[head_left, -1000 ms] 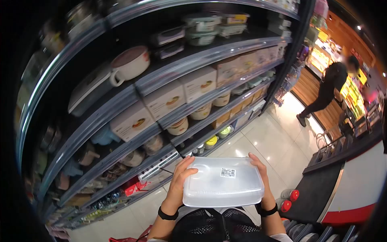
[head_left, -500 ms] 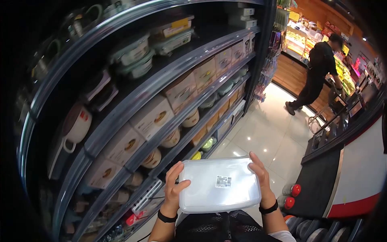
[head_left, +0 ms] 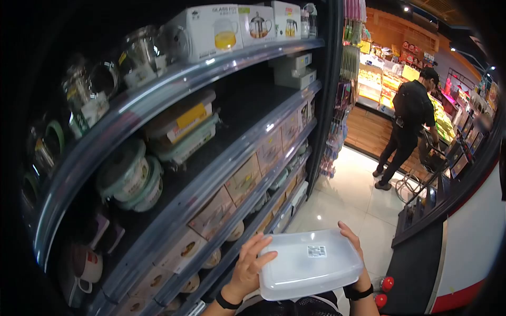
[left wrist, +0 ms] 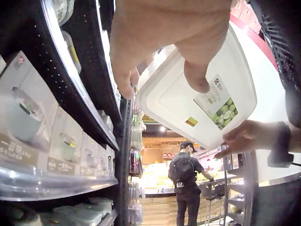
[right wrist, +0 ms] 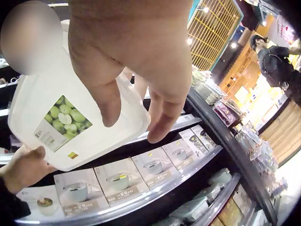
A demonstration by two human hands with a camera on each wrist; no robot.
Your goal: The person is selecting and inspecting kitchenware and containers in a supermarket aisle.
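A translucent white plastic food storage box (head_left: pixel 311 271) is held in front of the body by both hands. Its barcode sticker faces up in the head view, while the wrist views show a label with green fruit (right wrist: pixel 68 117) on the opposite face. My left hand (head_left: pixel 250 266) grips one end, its thumb (left wrist: pixel 196 77) lying over the labelled face in the left wrist view. At the other end my right hand (head_left: pixel 363 279) holds the box, partly hidden behind it. In the right wrist view the right thumb (right wrist: pixel 110 106) presses near the label.
Store shelves on the left carry boxed glass pots (head_left: pixel 213 34), stacked lidded containers (head_left: pixel 184 129) and a white mug (head_left: pixel 87 266). A person in black (head_left: pixel 414 118) stands at a lit counter beyond the tiled floor (head_left: pixel 342 197). Red-lidded jars (head_left: pixel 387 284) sit at lower right.
The head view has swung right and up, bringing the glass pot boxes into sight while the mug slid down and left. Both hands kept their hold; the storage box sits lower and farther right.
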